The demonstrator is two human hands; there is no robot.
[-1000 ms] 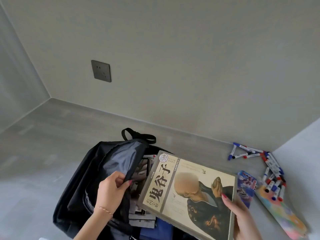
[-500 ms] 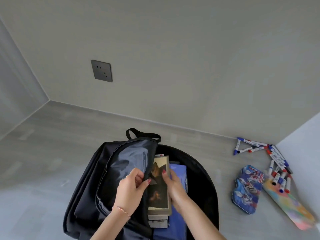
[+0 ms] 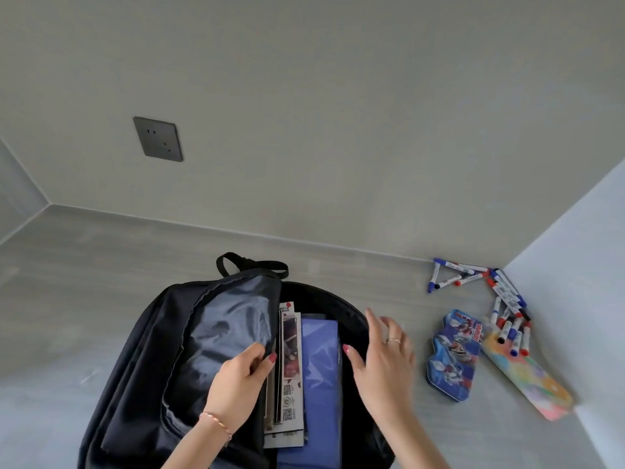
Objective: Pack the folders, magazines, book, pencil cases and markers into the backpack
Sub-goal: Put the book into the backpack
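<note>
Backpack point(image 3: 142, 360) flap pinched in left hand point(image 3: 236, 384); right hand point(image 3: 385, 363) empty, fingers spread. Risk: flap slips shut before pencil cases point(image 3: 455, 357) at 3 o'clock arrive.

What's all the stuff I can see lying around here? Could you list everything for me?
backpack: one, black, open on the floor, bottom centre
magazines: a few, printed covers, standing on edge inside the backpack; exact count unclear
folder: at least one, blue, inside the backpack beside the magazines
tin pencil case: one, blue with cartoon figures, on the floor right of the backpack
flat pencil case: one, pastel multicolour, on the floor by the right wall
markers: about a dozen or more, white with blue or red caps, scattered in the right corner
wall socket: one, dark grey, on the back wall
left hand: holds the backpack flap open; bracelet on wrist
right hand: open, empty, over the backpack's right edge; wears a ring
</note>
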